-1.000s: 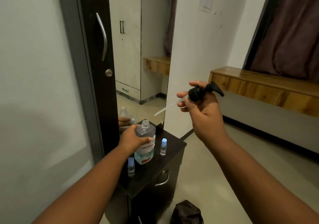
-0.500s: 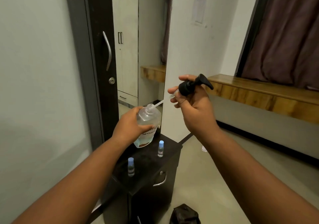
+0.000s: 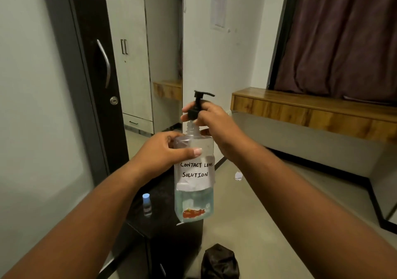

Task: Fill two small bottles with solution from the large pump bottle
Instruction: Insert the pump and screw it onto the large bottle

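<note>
Lifted off the table since half a second ago, the large bottle (image 3: pixel 194 177) is now held upright in the air, and the black pump (image 3: pixel 196 106), which was held off to the side with its tube out, stands over the bottle's neck, its collar just above the threads. A white label reads "CONTACT LENS SOLUTION"; pale blue liquid fills the bottom part. The left hand (image 3: pixel 165 152) wraps the bottle's shoulder from nine o'clock, thumb laid across the front. The right hand (image 3: pixel 214 126), coming in from three o'clock, pinches the pump's collar between its fingers. At seven o'clock from the bottle, lower down, one small bottle (image 3: pixel 146 206) with a light blue cap stands upright on the dark table (image 3: pixel 159 218). The second small bottle is not visible. A dark crumpled bag (image 3: pixel 220 261) lies on the floor at six o'clock, near the table's front.
</note>
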